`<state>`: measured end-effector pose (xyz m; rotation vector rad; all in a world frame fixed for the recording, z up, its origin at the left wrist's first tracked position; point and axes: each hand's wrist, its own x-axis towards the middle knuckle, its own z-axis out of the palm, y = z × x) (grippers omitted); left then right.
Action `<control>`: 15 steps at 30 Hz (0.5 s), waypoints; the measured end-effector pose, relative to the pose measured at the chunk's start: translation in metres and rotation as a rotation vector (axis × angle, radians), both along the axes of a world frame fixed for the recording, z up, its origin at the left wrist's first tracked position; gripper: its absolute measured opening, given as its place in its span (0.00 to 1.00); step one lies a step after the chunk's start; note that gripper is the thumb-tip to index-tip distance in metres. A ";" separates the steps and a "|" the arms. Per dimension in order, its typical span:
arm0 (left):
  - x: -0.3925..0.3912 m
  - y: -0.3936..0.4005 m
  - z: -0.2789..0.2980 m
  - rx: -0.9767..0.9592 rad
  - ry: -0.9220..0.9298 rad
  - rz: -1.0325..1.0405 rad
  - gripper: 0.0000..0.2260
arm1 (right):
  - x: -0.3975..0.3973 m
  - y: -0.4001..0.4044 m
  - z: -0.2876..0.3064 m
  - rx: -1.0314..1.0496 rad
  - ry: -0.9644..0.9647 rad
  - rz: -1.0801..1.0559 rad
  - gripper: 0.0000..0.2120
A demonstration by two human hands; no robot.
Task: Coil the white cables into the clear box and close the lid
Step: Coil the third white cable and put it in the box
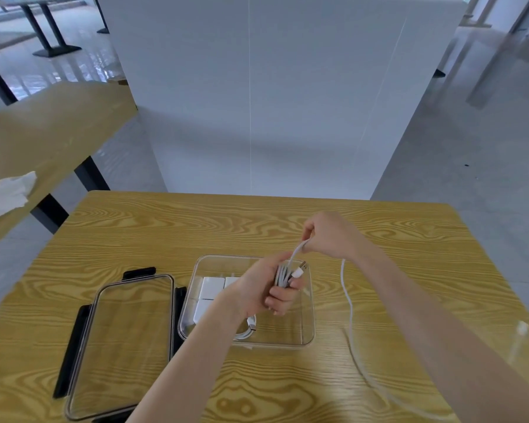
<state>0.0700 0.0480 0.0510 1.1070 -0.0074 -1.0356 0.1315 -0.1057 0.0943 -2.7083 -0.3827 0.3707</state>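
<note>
The clear box (pixel 308 303) stands open in the middle of the wooden table. Inside it lie white charger blocks (pixel 212 288) and another coiled white cable (pixel 247 329). Over the box, my left hand (pixel 264 288) grips a bundle of white cable loops (pixel 283 274), with a plug end sticking out at the top. My right hand (pixel 330 236), just behind the box, pinches the same cable. Its loose tail (pixel 350 315) hangs under my right wrist and trails across the table toward the front right. The clear lid (pixel 126 346) with black latches lies flat to the left of the box.
The wooden table (pixel 165 233) reaches to its far edge behind the box. A white partition (pixel 257 102) stands beyond it. To the left, a second wooden table (pixel 49 129) carries a crumpled white tissue (pixel 8 193).
</note>
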 end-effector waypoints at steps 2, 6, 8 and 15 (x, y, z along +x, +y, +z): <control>0.003 -0.001 -0.004 0.053 0.006 0.073 0.28 | -0.010 0.004 0.011 -0.016 -0.018 0.045 0.07; 0.013 -0.008 -0.007 0.106 0.017 0.263 0.31 | -0.030 0.016 0.018 0.041 -0.025 0.081 0.11; 0.022 -0.009 -0.009 0.106 -0.009 0.354 0.29 | -0.041 0.022 0.016 0.054 -0.037 0.096 0.11; 0.035 0.004 -0.002 -0.077 -0.008 0.678 0.18 | -0.078 0.022 -0.025 0.258 -0.043 0.122 0.12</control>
